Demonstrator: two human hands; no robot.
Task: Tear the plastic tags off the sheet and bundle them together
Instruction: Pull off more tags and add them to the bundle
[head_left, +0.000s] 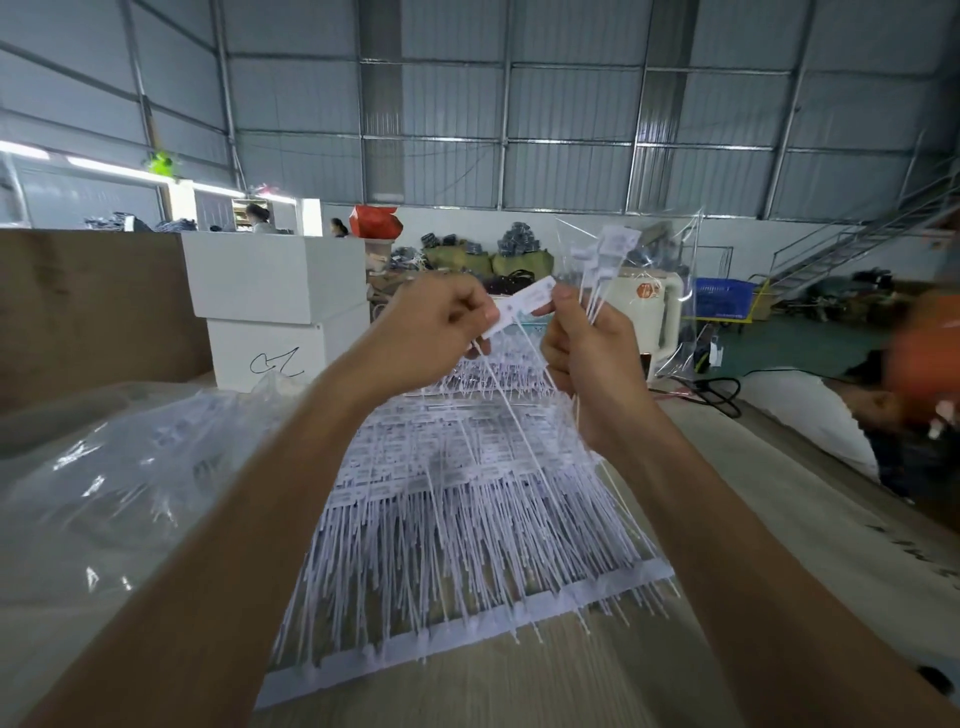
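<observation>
Both hands are raised above the table (545, 686), close together, at mid-frame.

Left hand (431, 332): fingers curled, thumb and forefinger pinching one end of a white tag (524, 306). The tag lies tilted between the two hands. Its thin tail runs down and to the right, below the hands.

Right hand (587, 353): fingers curled around a bundle (608, 260) of torn-off tags. The bundle's flat heads stand above the hand; its tails hang below the wrist. The thumb and forefinger of this hand also touch the far end of the tag.

The sheet (467, 519) of tags lies flat on the table, directly beneath both hands and forearms, with rows of printed heads and long white tails pointing toward the person. Print on the tags is too small and blurred to read.

Left of the left forearm: a clear plastic bag (104, 493) holding more white tags.

Beyond the left hand: two stacked white boxes (275, 312). The lower box bears a black handwritten scrawl, not legible.

Beyond the right hand: a loose clear bag (670, 291) in front of a cream appliance (649, 301) with an orange label, text unreadable. Farther right, a blue basket (724, 299) with white lettering, unreadable.

Right of the right forearm: a second person (883, 415), blurred.
</observation>
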